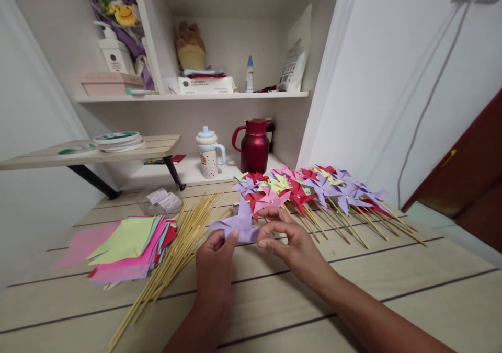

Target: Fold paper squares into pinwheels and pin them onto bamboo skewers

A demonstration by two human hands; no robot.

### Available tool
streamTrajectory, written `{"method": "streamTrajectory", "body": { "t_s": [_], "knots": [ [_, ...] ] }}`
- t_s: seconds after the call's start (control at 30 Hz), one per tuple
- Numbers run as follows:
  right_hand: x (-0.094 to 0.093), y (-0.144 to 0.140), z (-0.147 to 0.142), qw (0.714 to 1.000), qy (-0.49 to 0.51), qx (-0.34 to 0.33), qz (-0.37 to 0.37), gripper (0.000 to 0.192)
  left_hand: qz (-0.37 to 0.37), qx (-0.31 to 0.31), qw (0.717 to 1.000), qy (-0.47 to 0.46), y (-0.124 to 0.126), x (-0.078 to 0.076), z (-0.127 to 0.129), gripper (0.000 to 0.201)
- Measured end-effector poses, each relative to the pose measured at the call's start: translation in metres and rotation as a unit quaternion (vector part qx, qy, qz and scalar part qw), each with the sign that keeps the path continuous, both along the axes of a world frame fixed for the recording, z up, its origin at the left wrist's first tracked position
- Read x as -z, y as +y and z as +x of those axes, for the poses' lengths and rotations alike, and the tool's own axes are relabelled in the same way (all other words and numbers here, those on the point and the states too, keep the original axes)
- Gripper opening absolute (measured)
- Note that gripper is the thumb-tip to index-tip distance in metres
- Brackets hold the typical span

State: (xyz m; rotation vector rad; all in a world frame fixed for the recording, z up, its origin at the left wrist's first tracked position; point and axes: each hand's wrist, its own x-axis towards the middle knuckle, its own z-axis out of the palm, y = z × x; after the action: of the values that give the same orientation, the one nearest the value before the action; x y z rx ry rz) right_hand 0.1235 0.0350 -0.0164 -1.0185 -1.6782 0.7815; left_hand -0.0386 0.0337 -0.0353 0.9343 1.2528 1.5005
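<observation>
A lilac paper pinwheel (242,222) without a visible stick is held up over the middle of the table. My left hand (217,253) pinches its lower edge between thumb and fingers. At its right blade is my right hand (292,243), with thumb and index finger closed at the tip and the other fingers curved. Just left of my left hand lies a bundle of thin wooden sticks (176,253). Beyond my right hand, many finished pinwheels on sticks (323,188) lie heaped in red, pink, lilac and yellow.
A stack of coloured paper squares (125,243) sits at the left, with a clear plastic box (160,201) behind it. A small raised shelf (160,146) carries round lids (118,141). At the back stand a cup (209,157) and a red thermos jug (254,149).
</observation>
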Motion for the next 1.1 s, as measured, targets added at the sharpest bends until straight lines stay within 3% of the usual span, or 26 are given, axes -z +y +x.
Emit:
{"method": "streamTrajectory", "body": {
  "t_s": [0.43,0.77,1.1],
  "knots": [
    [0.0,-0.003,-0.004,1.0,0.024,-0.012,-0.005,0.006,0.002,0.022,1.0,0.004,-0.005,0.003,0.005,0.023],
    [-0.004,-0.004,-0.007,0.998,0.015,-0.04,0.053,0.01,0.045,0.042,0.997,0.042,-0.01,0.007,0.01,0.017],
    [-0.003,-0.005,-0.005,0.999,0.025,-0.02,0.037,0.008,0.036,0.031,0.995,0.089,-0.022,-0.008,0.014,0.017]
  ]
}}
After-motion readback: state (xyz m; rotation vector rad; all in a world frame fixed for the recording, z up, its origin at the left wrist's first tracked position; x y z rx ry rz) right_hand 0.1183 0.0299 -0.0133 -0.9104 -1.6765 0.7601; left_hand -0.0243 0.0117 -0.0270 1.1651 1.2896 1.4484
